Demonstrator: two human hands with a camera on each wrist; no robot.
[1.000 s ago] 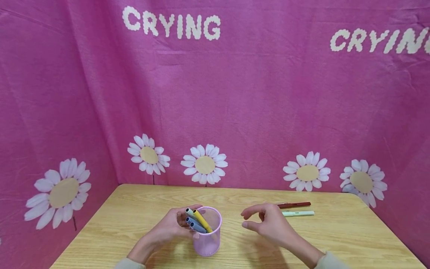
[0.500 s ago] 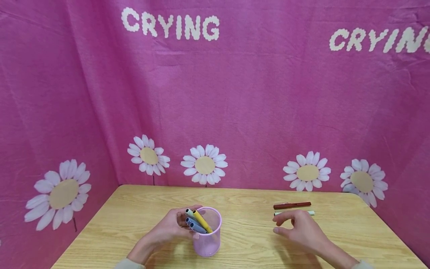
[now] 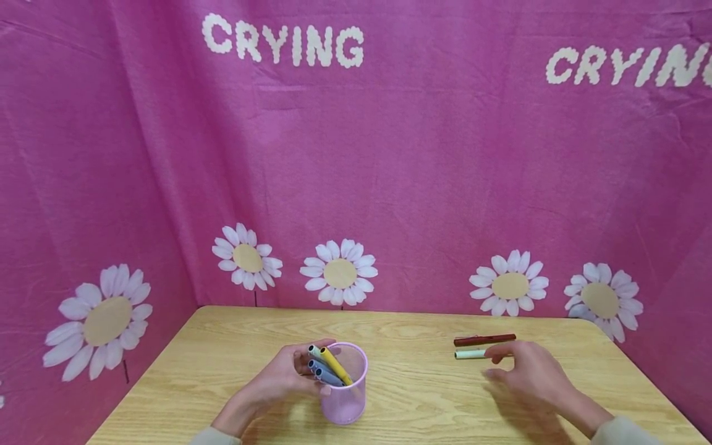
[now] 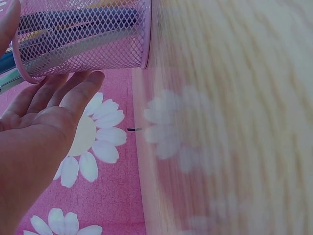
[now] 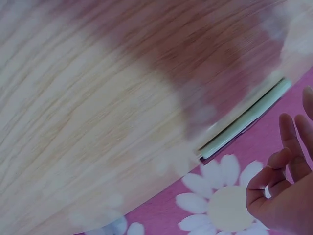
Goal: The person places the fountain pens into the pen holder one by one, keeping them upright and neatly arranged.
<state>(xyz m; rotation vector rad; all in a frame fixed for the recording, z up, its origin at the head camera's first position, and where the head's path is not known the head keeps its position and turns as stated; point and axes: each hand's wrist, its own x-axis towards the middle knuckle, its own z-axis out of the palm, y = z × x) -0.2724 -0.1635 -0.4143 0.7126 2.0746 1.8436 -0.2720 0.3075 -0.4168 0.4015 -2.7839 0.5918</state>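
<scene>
My left hand [image 3: 283, 374] holds the pink mesh pen cup [image 3: 346, 405] by its left side, thumb at the front and fingers behind. Leaning out of the cup are a yellow pen [image 3: 336, 366], a pale green one and some grey-blue pens [image 3: 328, 376]. In the left wrist view the fingers lie against the mesh cup [image 4: 112, 51]. My right hand [image 3: 534, 374] hovers, fingers loosely bent and holding nothing, by the right end of a pale green pen [image 3: 470, 354] on the table. Its fingers stand apart from that pen [image 5: 247, 117] in the right wrist view.
Just behind the pale green pen lies a dark red pen [image 3: 484, 340], roughly parallel to it. The wooden table [image 3: 406, 395] ends at a pink curtain [image 3: 423, 185] printed with daisies and lettering. Another pink curtain side [image 3: 55, 185] hangs at the left.
My right hand has travelled to the right across the table, from left of the two loose pens to the pale green pen's right end. The left hand and cup have stayed put.
</scene>
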